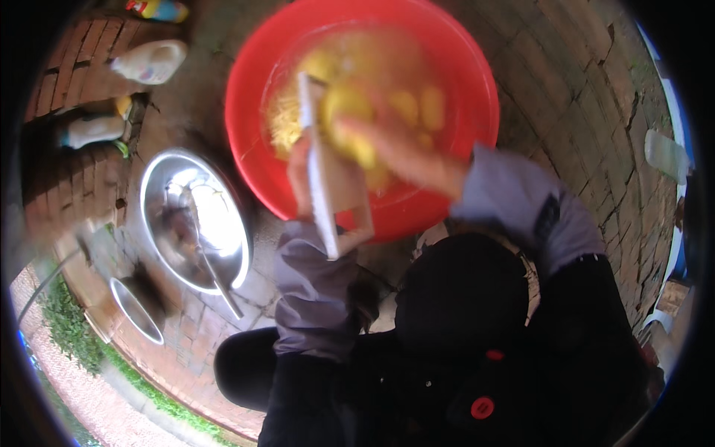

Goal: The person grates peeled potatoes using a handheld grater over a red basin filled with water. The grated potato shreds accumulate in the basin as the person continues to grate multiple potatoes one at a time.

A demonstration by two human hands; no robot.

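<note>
A red plastic basin (pixel 487 106) stands on the ground before me. Over it, my left hand (pixel 300 176) holds a long, flat slicer or grater (pixel 319 193), tilted steeply. My right hand (pixel 399 151) is blurred and holds a yellow peeled vegetable (pixel 347 109), probably a potato, against the face of that tool. Thin yellow shreds (pixel 285 123) lie in the basin to the left of the tool. More yellow pieces (pixel 430 106) rest in what looks like water on the basin's right side. The tool hides part of my left hand.
Left of the basin stands a shiny steel bowl (pixel 162 234) with a long-handled utensil (pixel 211 268) inside. Beyond it is a smaller metal bowl (pixel 134 313). A white jug (pixel 152 61) and another bottle (pixel 95 131) are near bricks (pixel 84 204). A translucent container (pixel 665 153) is at far right.
</note>
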